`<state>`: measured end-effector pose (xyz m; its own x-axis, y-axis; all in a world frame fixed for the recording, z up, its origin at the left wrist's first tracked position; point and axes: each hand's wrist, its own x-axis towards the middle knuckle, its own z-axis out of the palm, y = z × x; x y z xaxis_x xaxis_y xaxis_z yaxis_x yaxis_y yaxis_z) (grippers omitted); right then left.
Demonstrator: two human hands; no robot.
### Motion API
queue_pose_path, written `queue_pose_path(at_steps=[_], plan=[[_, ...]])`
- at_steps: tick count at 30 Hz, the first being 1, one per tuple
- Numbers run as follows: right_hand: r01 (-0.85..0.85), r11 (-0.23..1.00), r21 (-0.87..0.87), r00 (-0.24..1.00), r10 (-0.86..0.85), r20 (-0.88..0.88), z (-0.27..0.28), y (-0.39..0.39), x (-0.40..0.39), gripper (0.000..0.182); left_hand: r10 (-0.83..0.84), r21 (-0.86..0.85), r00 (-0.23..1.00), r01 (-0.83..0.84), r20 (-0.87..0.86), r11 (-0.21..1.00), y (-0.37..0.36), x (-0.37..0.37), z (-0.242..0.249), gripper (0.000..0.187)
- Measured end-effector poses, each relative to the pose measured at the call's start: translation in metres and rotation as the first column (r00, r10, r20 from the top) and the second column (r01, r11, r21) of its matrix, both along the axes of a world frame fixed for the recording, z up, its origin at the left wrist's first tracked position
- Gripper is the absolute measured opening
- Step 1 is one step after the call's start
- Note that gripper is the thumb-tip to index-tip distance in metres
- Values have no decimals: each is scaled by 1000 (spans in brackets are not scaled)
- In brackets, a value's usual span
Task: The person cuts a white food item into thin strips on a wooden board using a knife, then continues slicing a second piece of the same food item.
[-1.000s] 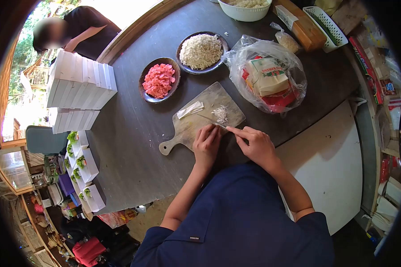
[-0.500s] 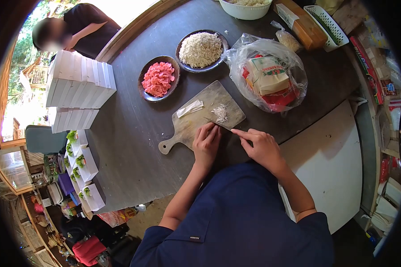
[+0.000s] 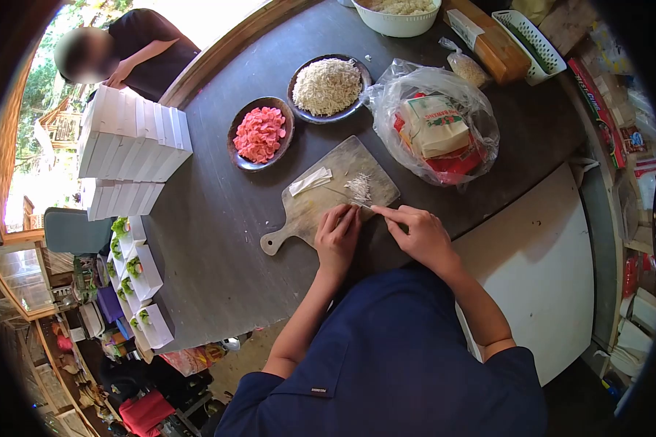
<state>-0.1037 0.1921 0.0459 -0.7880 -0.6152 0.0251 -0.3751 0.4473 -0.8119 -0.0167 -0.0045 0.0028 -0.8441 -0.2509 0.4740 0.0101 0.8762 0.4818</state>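
My right hand (image 3: 421, 237) is closed round the handle of a knife (image 3: 342, 194), whose thin blade points left across the wooden cutting board (image 3: 299, 218). Close to the blade, my left hand (image 3: 335, 234) presses curled fingertips on the board's near edge; what lies under them is mostly hidden. A small heap of pale, thin shreds (image 3: 358, 186) sits just beyond the knife. Farther left on the board lie several flat whitish strips (image 3: 310, 180), untouched by either hand.
Behind the board stand a bowl of pink pieces (image 3: 259, 135) and a bowl of pale shreds (image 3: 326, 86). A plastic bag with packets (image 3: 437, 127) is at right. White boxes (image 3: 135, 138) are stacked left, near open boxes with greens (image 3: 140, 273). Another person (image 3: 149, 54) is across the table.
The knife and my right hand have shifted slightly up and left, and the blade now reaches farther across the board. My left hand stays nearly in place.
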Motion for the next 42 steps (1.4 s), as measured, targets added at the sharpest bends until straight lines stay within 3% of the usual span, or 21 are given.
queue_pose_path(at_steps=[3, 18, 33, 36, 42], plan=[[-25, 996, 91, 1000, 25, 3, 7, 5, 5, 42, -3, 5, 1000, 3, 1, 1000, -1, 0, -1, 22], [-46, 983, 179, 998, 53, -31, 16, 12, 6, 41, -1, 36, 1000, 1, 7, 999, -1, 1, -1, 23], [-5, 1000, -18, 1000, 5, -18, -3, -2, 1, 40, -6, 26, 1000, 6, -4, 1000, -1, 1, 1, 22], [-31, 997, 72, 999, 31, -11, 6, 3, 6, 40, -7, 28, 1000, 8, -4, 1000, -1, 0, -1, 22], [-12, 996, 83, 1000, 13, -18, 5, 10, 7, 41, -4, 15, 1000, 5, -17, 1000, -2, 0, -2, 22]])
